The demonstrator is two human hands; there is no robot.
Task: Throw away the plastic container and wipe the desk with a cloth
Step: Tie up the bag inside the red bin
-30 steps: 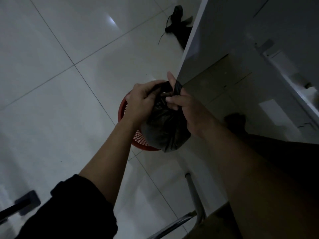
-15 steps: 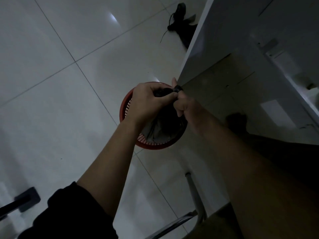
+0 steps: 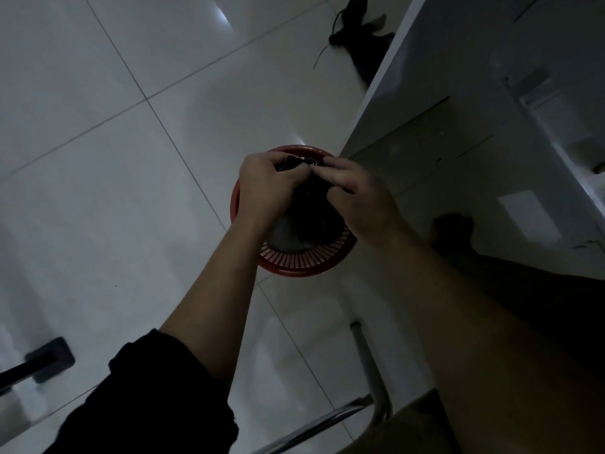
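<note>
The left hand (image 3: 273, 188) and the right hand (image 3: 361, 198) each pinch the gathered neck of a thin black plastic bag (image 3: 311, 211) hanging inside the round red mesh plastic bin (image 3: 304, 262) on the pale tiled floor (image 3: 131, 158). The plastic container isn't visible, presumably bagged. The film looks soft, light and slippery, so the bunched neck seems the surest hold.

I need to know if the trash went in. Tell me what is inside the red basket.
A black plastic bag sits inside the red basket. The left hand and right hand pinch its top together. What the bag holds is covered and cannot be seen.
</note>
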